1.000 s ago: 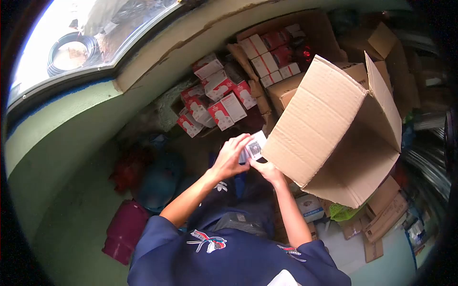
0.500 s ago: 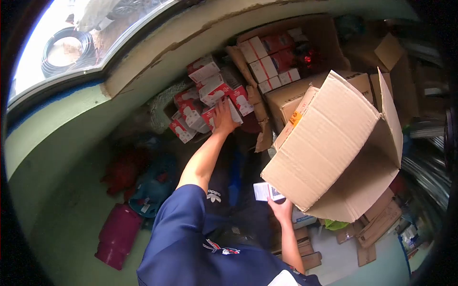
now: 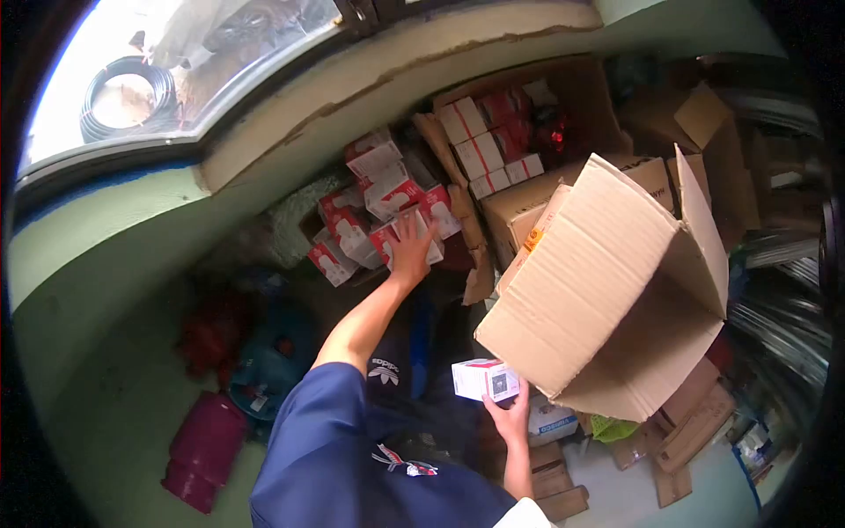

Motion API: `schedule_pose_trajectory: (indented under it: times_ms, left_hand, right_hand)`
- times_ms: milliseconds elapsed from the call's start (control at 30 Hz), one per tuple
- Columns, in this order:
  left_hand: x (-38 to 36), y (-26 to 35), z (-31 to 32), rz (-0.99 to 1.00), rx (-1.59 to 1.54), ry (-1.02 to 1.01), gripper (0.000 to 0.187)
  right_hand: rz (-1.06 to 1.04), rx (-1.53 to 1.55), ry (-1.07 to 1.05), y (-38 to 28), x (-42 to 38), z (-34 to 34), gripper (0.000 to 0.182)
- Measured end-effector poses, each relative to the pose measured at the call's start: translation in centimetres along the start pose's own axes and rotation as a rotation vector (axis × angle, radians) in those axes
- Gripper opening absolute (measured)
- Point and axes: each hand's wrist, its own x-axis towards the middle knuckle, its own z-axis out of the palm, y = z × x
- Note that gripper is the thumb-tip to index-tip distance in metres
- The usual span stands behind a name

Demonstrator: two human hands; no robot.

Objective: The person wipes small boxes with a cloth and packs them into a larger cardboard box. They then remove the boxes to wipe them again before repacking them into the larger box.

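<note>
Fingers spread, left hand (image 3: 410, 254) on red-white carton (image 3: 382, 241); right hand (image 3: 510, 417) clamped on small white box (image 3: 473, 380).

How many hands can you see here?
2. The left hand is on a red-and-white box in the pile; the right hand holds a small white box beside the big carton.

The person wore a navy-blue short-sleeved top with a small red, white and blue design. Dark legwear showed a white adidas logo.
</note>
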Motion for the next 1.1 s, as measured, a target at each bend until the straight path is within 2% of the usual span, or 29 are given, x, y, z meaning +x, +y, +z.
schedule_pose_trajectory:
  times_ms: [33,67,167,233,300,367,433,500,633,700,767,833,900,1000,1067,1100]
  left_hand:
    - [-1.4,0.0,-1.7,0.034,0.025,0.000,0.121]
    - [-4.2,-0.2,-5.2,0.090,-0.157,0.058,0.121]
    - [-8.3,-1.1,-9.1,0.137,-0.321,0.075,0.118]
    - [-10.7,-2.0,-10.3,0.219,-0.387,0.237,0.115]
    - [-13.2,-1.9,-12.9,0.164,-0.366,0.249,0.108]
    - [-15.4,-2.2,-14.4,0.146,-0.367,0.272,0.107]
    - [-17.0,-2.7,-14.8,0.110,-0.353,0.291,0.107]
    - [-18.2,-2.7,-16.0,0.070,-0.352,0.263,0.109]
    - [-19.6,-2.0,-17.8,0.057,-0.357,0.305,0.109]
    - [-19.8,-1.6,-18.4,0.051,-0.362,0.322,0.108]
    - [-19.5,-1.7,-18.8,0.069,-0.368,0.423,0.105]
    - [-19.4,-1.4,-19.4,0.086,-0.400,0.487,0.102]
    - [-19.5,-1.0,-20.3,0.070,-0.416,0.506,0.101]
    - [-20.2,-1.0,-21.6,0.076,-0.456,0.535,0.100]
    - [-20.8,-1.0,-22.5,0.070,-0.482,0.541,0.100]
    - [-21.1,-0.9,-22.9,0.056,-0.519,0.539,0.099]
  right_hand:
    - [-0.041,-0.049,-0.045,-2.6,-0.1,-0.3,0.081]
    - [-0.098,-0.091,-0.081,-5.6,-1.0,-0.5,0.084]
    - [-0.201,-0.233,-0.131,-11.3,-2.8,-2.2,0.084]
    - [-0.238,-0.214,-0.131,-12.8,-3.9,-4.1,0.089]
    - [-0.268,-0.218,-0.311,-16.8,-5.9,-7.0,0.091]
    - [-0.287,-0.201,-0.344,-20.5,-8.4,-10.4,0.089]
    - [-0.391,-0.213,-0.305,-23.9,-10.8,-14.3,0.090]
    - [-0.396,-0.156,-0.200,-26.6,-13.8,-17.9,0.092]
    - [-0.795,-0.203,0.250,-27.5,-12.9,-21.9,0.098]
    - [-0.722,-0.021,0.345,-29.2,-10.7,-21.5,0.098]
    - [-0.806,-0.107,0.471,-26.1,-3.8,-21.5,0.096]
    - [-0.617,-0.286,0.548,-23.4,2.4,-20.1,0.102]
    - [-0.286,-0.403,0.354,-24.3,4.8,-18.2,0.109]
    - [-0.225,-0.514,0.447,-19.7,11.0,-14.5,0.103]
    - [-0.226,-0.517,0.247,-18.7,13.2,-13.4,0.105]
    - [-0.227,-0.507,0.249,-18.7,13.5,-13.1,0.105]
